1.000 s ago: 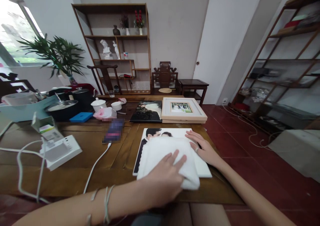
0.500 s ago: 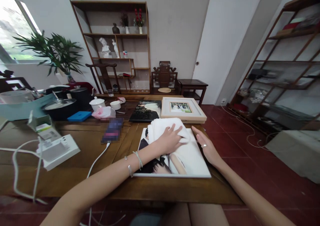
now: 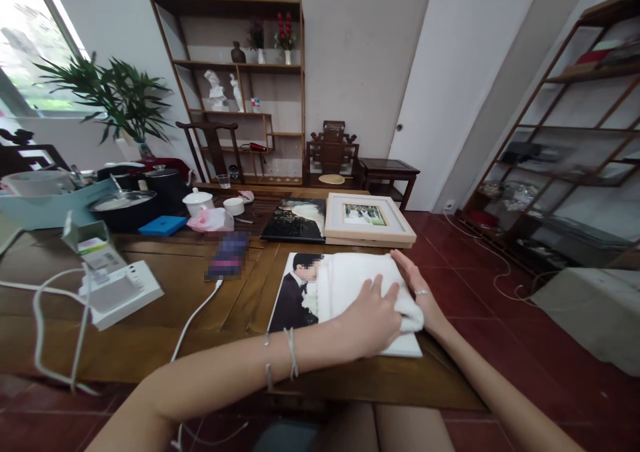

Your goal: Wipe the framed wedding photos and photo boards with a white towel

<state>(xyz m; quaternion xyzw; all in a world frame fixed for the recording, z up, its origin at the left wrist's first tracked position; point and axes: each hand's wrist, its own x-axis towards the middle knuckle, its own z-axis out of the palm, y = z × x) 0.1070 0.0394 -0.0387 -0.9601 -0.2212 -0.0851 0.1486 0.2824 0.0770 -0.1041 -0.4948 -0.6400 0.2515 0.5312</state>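
My left hand point(image 3: 373, 315) lies on a folded white towel point(image 3: 353, 275), its fingers spread and pressing down on the cloth. Beneath the towel is a flat photo panel point(image 3: 290, 305) showing a person in a dark suit; the towel and my hand cover much of the picture. Along the panel's right edge rests my right hand point(image 3: 420, 295), fingers stretched out, a ring on one of them. It touches or nearly touches the side of the panel and the towel. The panel lies on the wooden table point(image 3: 240, 365) near its front edge.
Behind the panel lie a dark photo panel point(image 3: 295, 222) and a pale wooden picture frame point(image 3: 370, 239). To the left are a phone point(image 3: 227, 255) on a white cable, a white charger box point(image 3: 130, 299), a blue box point(image 3: 163, 225), a lidded cup point(image 3: 197, 202) and pots point(image 3: 123, 205).
My left hand has slid the towel to the right and toward me across the panel, uncovering the suited figure at left. My right hand stays at the right edge.
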